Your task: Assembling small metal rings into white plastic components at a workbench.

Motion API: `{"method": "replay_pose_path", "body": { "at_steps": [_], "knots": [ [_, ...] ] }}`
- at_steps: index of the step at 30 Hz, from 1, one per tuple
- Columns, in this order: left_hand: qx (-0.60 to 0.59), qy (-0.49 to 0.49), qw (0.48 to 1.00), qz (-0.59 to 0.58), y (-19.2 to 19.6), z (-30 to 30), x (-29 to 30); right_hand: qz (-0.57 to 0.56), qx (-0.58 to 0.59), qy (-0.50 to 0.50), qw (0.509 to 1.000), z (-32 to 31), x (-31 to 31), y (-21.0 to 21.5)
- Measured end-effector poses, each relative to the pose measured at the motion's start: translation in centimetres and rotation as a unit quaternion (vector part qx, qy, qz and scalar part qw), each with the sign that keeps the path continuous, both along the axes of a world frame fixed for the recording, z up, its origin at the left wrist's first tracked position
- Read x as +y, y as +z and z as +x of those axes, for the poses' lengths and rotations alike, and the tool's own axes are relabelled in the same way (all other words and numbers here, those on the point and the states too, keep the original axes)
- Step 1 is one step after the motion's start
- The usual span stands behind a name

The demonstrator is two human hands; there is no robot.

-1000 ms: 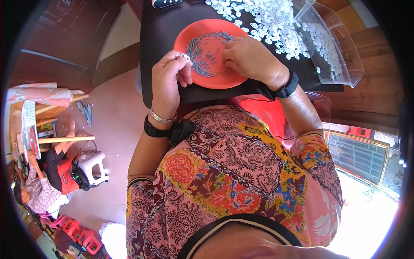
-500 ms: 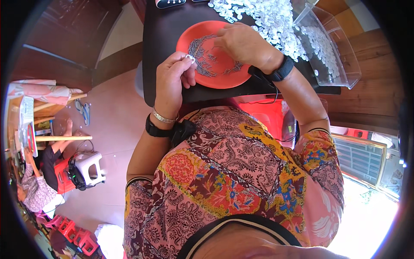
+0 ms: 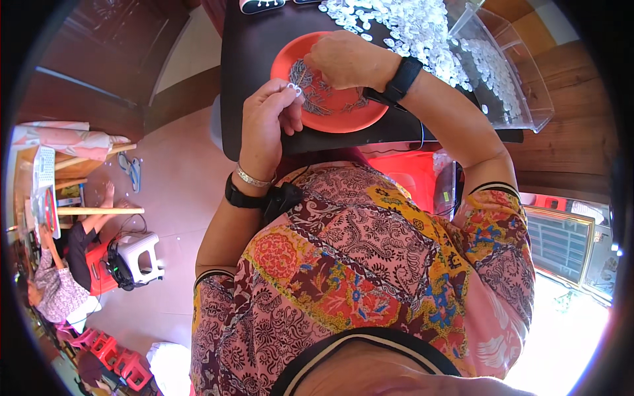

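My left hand is closed at the near left rim of a red plate. Thumb and forefinger pinch a small clear plastic piece with holes in it. Over the far left part of the plate is my right hand, its fingers bent together and pointing left. Whatever is between its fingertips is hidden. Many small thin grey metal pieces lie scattered in the plate, several of them between the two hands. A thin yellowish sliver shows just above the plastic piece.
A heap of clear plastic pieces covers the back right of the dark table. Beside it lies a clear bin with more pieces. A shoe is at the far edge. Another person sits at far left near a white stool.
My right hand has moved left across the plate, nearer the left hand, with its forearm swung up. The left hand keeps its pinch on the plastic piece, nearly unmoved.
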State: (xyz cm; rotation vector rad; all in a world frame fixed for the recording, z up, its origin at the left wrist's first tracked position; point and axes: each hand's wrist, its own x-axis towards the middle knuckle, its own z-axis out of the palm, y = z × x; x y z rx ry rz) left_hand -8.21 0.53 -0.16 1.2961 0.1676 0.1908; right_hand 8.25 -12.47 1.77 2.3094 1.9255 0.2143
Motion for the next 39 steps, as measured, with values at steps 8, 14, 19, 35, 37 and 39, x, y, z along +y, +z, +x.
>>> {"method": "replay_pose_path", "body": {
  "at_steps": [8, 14, 19, 35, 37, 39],
  "knots": [
    [0.015, -0.033, 0.999, -0.018, 0.4, 0.4, -0.3, 0.168, 0.205, -0.102, 0.959, 0.1, -3.7, 0.5],
    [0.002, -0.02, 1.0, -0.01, 0.7, 0.7, 0.0, 0.125, 0.148, -0.07, 0.979, 0.3, -4.1, 0.5],
    [0.01, -0.019, 1.0, -0.013, 0.3, 0.5, -0.2, 0.056, 0.104, -0.088, 0.989, 0.9, -3.7, 0.5],
    [0.012, -0.007, 0.999, -0.034, -0.1, 0.2, 0.4, 0.024, 0.127, -0.011, 0.991, 0.4, -1.2, -0.2],
    [0.006, -0.003, 0.999, -0.04, -0.4, 0.2, 0.6, 0.021, 0.12, -0.002, 0.993, 0.1, -1.0, -0.1],
    [0.0, 0.0, 0.999, -0.047, -0.6, 0.2, 0.6, 0.017, 0.113, 0.006, 0.993, -0.3, -0.7, -0.1]
  ]
}}
